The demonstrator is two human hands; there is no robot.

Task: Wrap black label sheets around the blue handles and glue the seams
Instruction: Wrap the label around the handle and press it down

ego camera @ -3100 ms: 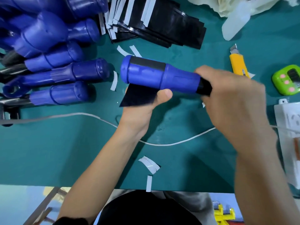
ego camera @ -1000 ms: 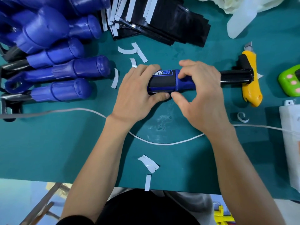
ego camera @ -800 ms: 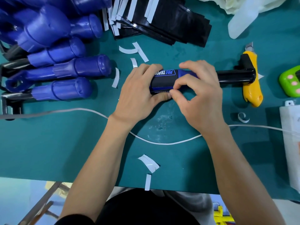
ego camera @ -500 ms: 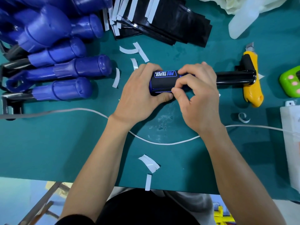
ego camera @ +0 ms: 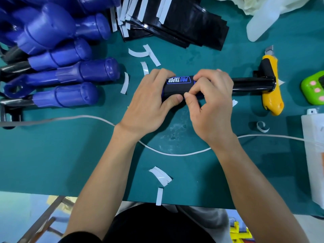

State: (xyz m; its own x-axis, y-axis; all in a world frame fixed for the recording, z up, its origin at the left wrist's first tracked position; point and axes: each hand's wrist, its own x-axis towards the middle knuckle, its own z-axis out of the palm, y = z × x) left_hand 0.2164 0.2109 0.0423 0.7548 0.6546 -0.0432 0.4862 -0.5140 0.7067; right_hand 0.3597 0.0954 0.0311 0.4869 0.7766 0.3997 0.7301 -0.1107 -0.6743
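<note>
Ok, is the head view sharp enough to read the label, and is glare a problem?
Head view: sharp at centre, white print on the black label sheet reads clearly between left hand and right hand; glare streaks on the glossy black sheet stack and black tube; soft shadows beneath.

Yellow utility knife [ego camera: 272, 101], green timer [ego camera: 313, 88]

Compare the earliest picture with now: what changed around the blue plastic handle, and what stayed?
The blue plastic handle came down to the green table. The black label sheet, earlier hanging loose, now wraps it. The right hand left the black shaft and pinches the sheet's lower edge; the left hand grips the handle. The spare blue handles and sheet stack stayed.
</note>
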